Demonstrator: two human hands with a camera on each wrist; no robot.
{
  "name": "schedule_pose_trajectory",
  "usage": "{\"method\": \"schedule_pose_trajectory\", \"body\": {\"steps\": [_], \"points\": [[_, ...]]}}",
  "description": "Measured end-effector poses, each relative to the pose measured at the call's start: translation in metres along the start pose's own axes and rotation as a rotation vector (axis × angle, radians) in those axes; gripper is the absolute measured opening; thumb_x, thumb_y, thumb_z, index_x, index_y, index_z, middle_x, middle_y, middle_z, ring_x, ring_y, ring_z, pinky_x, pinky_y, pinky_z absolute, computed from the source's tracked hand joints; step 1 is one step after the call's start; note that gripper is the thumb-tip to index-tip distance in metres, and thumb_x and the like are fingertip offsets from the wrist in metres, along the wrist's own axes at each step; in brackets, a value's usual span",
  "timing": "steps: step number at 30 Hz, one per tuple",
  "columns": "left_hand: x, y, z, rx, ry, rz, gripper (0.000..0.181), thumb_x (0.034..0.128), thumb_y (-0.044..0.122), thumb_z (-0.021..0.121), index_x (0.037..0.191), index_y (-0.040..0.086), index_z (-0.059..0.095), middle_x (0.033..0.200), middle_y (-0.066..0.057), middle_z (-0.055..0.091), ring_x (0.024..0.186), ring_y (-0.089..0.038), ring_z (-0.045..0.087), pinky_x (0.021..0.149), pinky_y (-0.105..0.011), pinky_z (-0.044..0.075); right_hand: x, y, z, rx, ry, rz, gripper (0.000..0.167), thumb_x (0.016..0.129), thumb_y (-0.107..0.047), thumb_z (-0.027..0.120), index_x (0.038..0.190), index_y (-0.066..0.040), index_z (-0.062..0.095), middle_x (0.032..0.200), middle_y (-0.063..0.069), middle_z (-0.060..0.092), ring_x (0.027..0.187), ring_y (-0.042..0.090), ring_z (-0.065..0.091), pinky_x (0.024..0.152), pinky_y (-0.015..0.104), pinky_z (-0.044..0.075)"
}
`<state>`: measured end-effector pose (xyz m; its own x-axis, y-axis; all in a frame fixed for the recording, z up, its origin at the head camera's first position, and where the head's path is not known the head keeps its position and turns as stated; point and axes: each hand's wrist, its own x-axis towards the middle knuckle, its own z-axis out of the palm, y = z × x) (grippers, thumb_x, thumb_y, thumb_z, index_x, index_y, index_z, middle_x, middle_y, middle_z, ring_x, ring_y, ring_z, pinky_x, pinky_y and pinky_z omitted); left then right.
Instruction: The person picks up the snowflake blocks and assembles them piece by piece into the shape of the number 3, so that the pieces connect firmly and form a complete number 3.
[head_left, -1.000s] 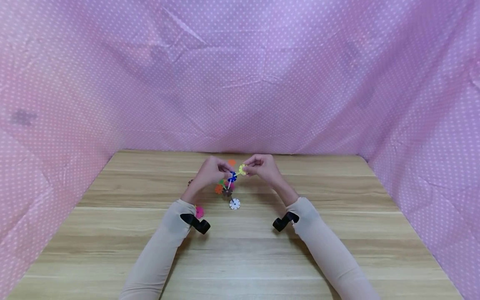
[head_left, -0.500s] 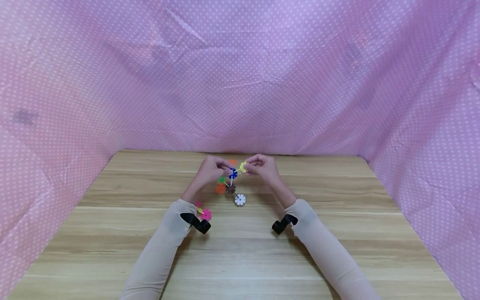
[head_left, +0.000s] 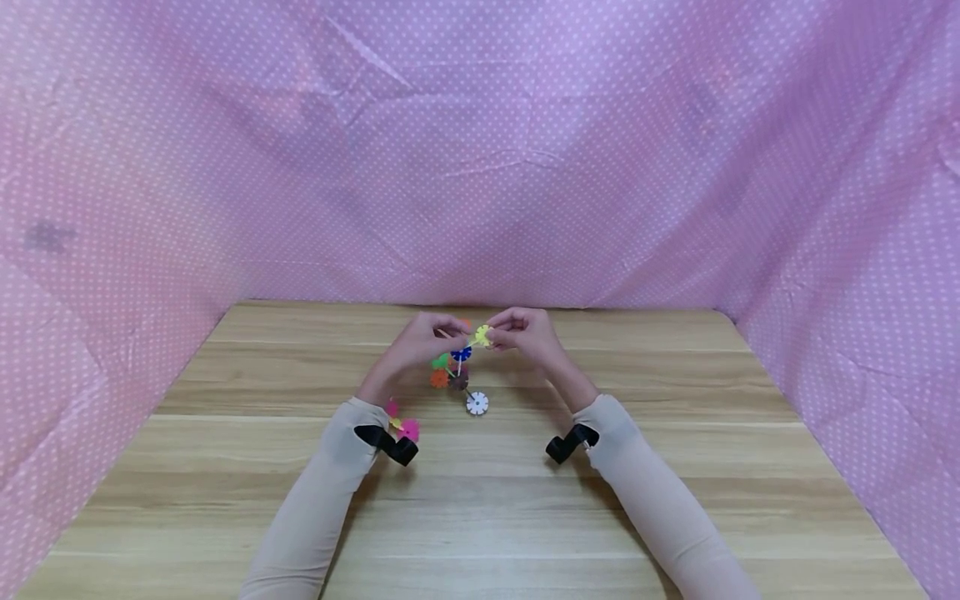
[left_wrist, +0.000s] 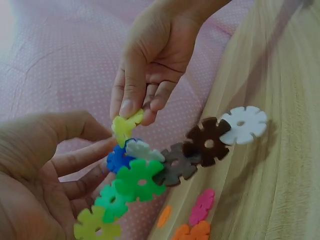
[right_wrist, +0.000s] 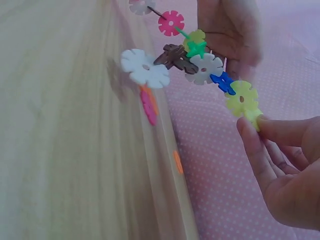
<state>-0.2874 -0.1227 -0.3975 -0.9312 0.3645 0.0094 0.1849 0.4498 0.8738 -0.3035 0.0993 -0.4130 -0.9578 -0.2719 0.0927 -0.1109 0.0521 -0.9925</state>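
Pinching a branching chain of flower-shaped, notched plastic discs (left_wrist: 131,176), a person holds it raised between both hands. The left hand (head_left: 420,342) has thumb and forefinger closed on it near a blue notched disc (left_wrist: 117,159); the right hand (head_left: 530,333) pinches the outermost yellow notched disc (right_wrist: 254,120), its fingers bent. A second yellow disc (right_wrist: 248,91) sits between those two grips. One branch runs from the left fingertips back toward the person, through a dark brown disc (left_wrist: 204,133) to a white disc (left_wrist: 252,129); another carries a pink disc (head_left: 409,428) just inside the left cuff. Loose pieces lie near the hands on the pale wood-grain table (head_left: 480,517): a flat orange disc (right_wrist: 178,162), and a pink piece (right_wrist: 148,106) close against another orange one (right_wrist: 153,100). From above, the left hand and beige left sleeve (head_left: 315,500) cover part of the chain, with a black wrist mount (head_left: 390,445) jutting inward. Pink dotted cloth (head_left: 480,192) rises beyond both hands.
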Motion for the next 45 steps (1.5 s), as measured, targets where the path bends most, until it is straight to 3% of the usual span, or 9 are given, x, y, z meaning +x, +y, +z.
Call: {"method": "schedule_pose_trajectory", "body": {"steps": [4,13,19,22,25,29,32,37,45], "points": [[0.001,0.000,0.000,-0.011,-0.045,0.033,0.029,0.0953,0.018,0.072,0.121,0.003,0.070,0.112,-0.013,0.073,0.102,-0.023,0.066,0.088,-0.032,0.056,-0.001,-0.001,0.004,-0.019,0.002,0.002,0.022,0.088,0.009,0.072,0.108,0.017,0.066,0.083,0.009,0.077,0.068,0.014,0.073,0.085,0.057,0.058],[0.002,-0.001,0.002,-0.048,-0.033,-0.008,0.033,0.0935,0.015,0.074,0.124,0.004,0.069,0.116,-0.015,0.070,0.102,-0.023,0.065,0.083,-0.028,0.054,-0.002,0.001,0.008,-0.020,0.007,-0.019,0.022,0.089,0.009,0.071,0.107,0.018,0.065,0.092,0.023,0.075,0.068,0.013,0.072,0.083,0.053,0.060],[0.001,-0.003,-0.006,-0.021,-0.029,-0.010,0.033,0.0928,0.014,0.073,0.123,0.003,0.068,0.115,-0.016,0.069,0.098,-0.022,0.065,0.083,-0.028,0.055,-0.003,0.002,0.002,-0.099,-0.048,0.025,0.022,0.093,-0.002,0.071,0.111,0.011,0.068,0.094,0.018,0.075,0.084,0.031,0.074,0.088,0.052,0.061],[0.000,-0.005,-0.013,-0.016,-0.014,-0.014,0.034,0.0922,0.014,0.073,0.124,0.002,0.067,0.116,-0.017,0.069,0.100,-0.023,0.065,0.086,-0.029,0.055,-0.002,0.006,-0.001,-0.217,-0.100,0.045,0.021,0.092,-0.008,0.074,0.109,0.004,0.071,0.092,0.011,0.075,0.085,0.027,0.072,0.082,0.040,0.063],[-0.002,-0.007,-0.020,-0.020,0.001,-0.013,0.035,0.0922,0.013,0.073,0.124,0.000,0.066,0.116,-0.018,0.069,0.104,-0.026,0.065,0.088,-0.031,0.054,-0.001,0.010,-0.001,-0.322,-0.190,0.034,0.021,0.092,-0.007,0.073,0.110,0.004,0.072,0.096,0.015,0.075,0.081,0.019,0.068,0.074,0.031,0.060],[-0.004,-0.010,-0.028,-0.012,0.014,-0.016,0.035,0.0926,0.013,0.073,0.124,-0.001,0.065,0.116,-0.019,0.069,0.107,-0.028,0.064,0.089,-0.033,0.053,0.001,0.014,0.004,-0.343,-0.321,0.042,0.025,0.092,-0.002,0.071,0.114,0.009,0.068,0.102,0.022,0.073,0.083,0.023,0.068,0.074,0.036,0.063],[-0.005,-0.011,-0.032,-0.004,0.007,-0.043,0.035,0.0931,0.015,0.073,0.124,0.001,0.065,0.117,-0.018,0.069,0.108,-0.028,0.064,0.091,-0.034,0.053,0.004,0.017,0.008,-0.372,-0.390,0.061,0.026,0.091,-0.002,0.072,0.116,0.007,0.067,0.102,0.019,0.073,0.085,0.025,0.069,0.074,0.036,0.063],[-0.007,-0.010,-0.035,-0.010,-0.010,-0.084,0.033,0.0929,0.016,0.073,0.123,0.003,0.066,0.118,-0.016,0.068,0.109,-0.028,0.063,0.092,-0.037,0.051,0.009,0.021,0.014,-0.480,-0.453,0.024,0.026,0.089,-0.002,0.075,0.114,0.004,0.070,0.102,0.014,0.074,0.086,0.018,0.068,0.073,0.026,0.059],[-0.006,-0.009,-0.034,-0.023,-0.016,-0.096,0.033,0.0921,0.016,0.074,0.121,0.004,0.066,0.117,-0.015,0.068,0.107,-0.026,0.063,0.091,-0.036,0.052,0.020,0.022,0.022,-0.585,-0.507,-0.053,0.029,0.086,-0.004,0.079,0.114,0.001,0.073,0.097,0.011,0.072,0.085,0.012,0.063,0.079,0.021,0.056]]}}
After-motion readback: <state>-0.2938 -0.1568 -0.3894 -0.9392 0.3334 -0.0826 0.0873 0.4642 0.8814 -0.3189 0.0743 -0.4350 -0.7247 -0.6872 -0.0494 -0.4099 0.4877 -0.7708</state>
